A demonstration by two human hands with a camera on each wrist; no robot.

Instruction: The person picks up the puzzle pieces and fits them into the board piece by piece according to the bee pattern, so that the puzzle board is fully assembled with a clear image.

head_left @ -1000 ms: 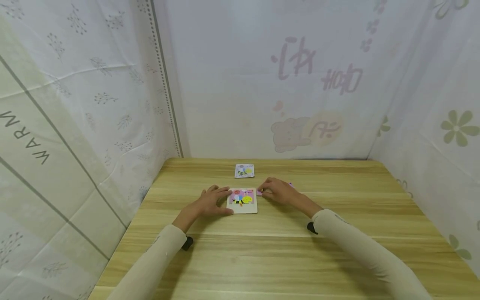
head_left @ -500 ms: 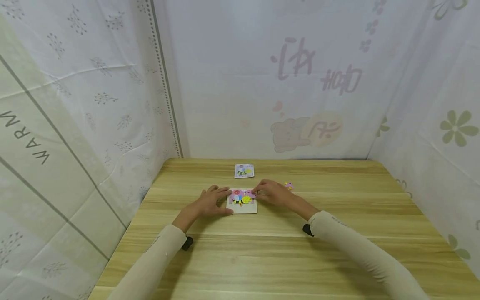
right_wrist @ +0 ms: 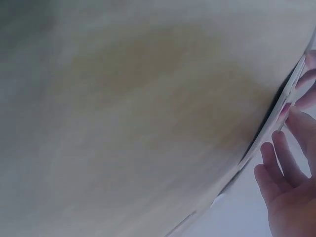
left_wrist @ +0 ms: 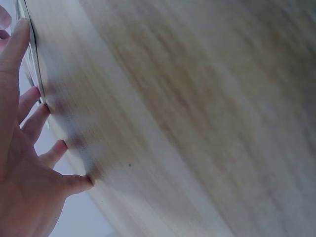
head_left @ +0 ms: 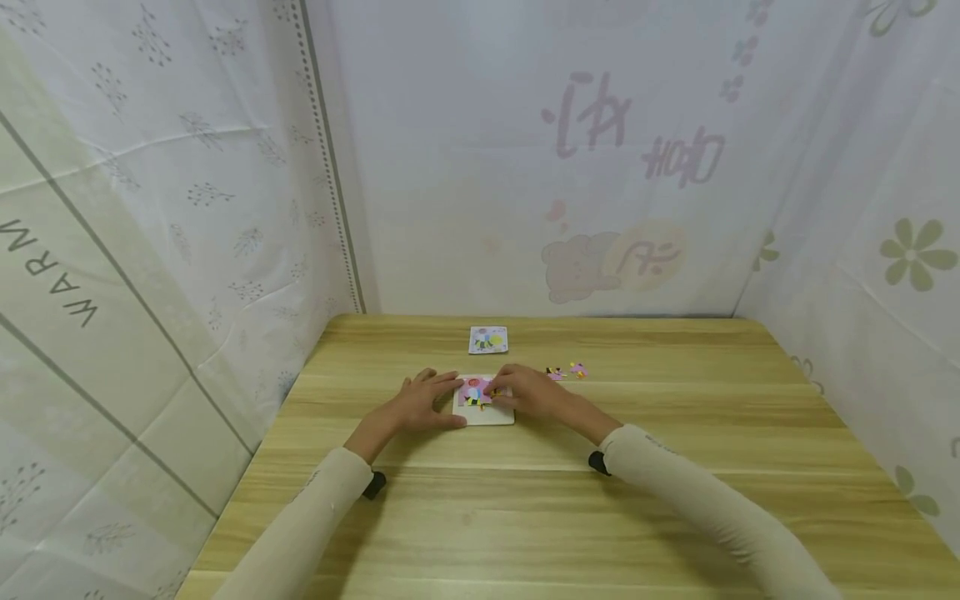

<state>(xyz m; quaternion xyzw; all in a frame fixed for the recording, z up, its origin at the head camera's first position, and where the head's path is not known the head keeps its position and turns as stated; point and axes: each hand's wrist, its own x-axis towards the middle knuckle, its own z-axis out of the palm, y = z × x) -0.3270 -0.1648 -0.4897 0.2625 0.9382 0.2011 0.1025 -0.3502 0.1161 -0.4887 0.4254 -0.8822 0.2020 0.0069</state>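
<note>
Right hand (head_left: 527, 392) shifts left over the part-filled board (head_left: 492, 417), fingers pinching a piece (right_wrist: 285, 110); left hand (head_left: 415, 405) lies extended; loose pieces (head_left: 578, 370) remain right.

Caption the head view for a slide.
Left hand at the edge of a pale board, right hand over its colourful picture, loose pieces to the right, an illustrated card beyond.

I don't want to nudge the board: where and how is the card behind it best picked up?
Pinch the card by its left and right edges, probably best from above: it looks flat on the table, with both edges uncovered. The board lies on its near side, so avoid coming in low from there.
</note>
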